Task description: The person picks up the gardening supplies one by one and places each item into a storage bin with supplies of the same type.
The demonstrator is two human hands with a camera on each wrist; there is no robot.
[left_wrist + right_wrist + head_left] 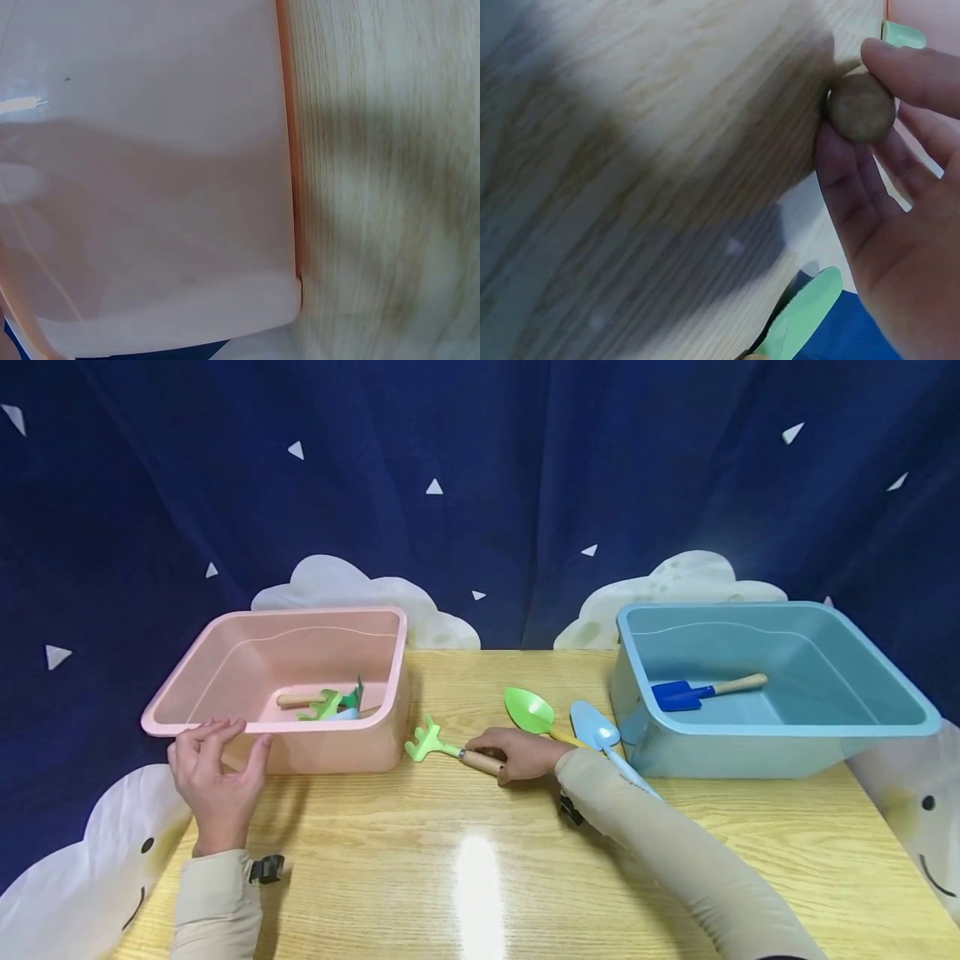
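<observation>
Two hands work over the wooden table [360, 860], one at each side. The left hand [219, 781] grips the near rim of the pink bin [322, 752], fingers over the lip and thumb against the outer wall; the bin stands by the table's far left corner. The right hand [521, 754] pinches the wooden handle [862, 109] of a light green rake [472, 759] midway across the table, nearer the far edge; whether the handle is lifted off the wood cannot be told. Its tines point left, just beside the bin's near right corner. Open room for a sideways move lies between the two hands, and a wider stretch of wood runs toward the near side of the table. To the right, space is tighter: a green shovel [529, 711] lies close beyond the hand, its yellow handle partly hidden, and a light blue shovel [594, 724] lies close against the left wall of the blue bin [750, 756], by the table's far right corner. That bin holds a dark blue shovel [681, 695]; the pink one holds several small tools [321, 706], partly overlapping.
</observation>
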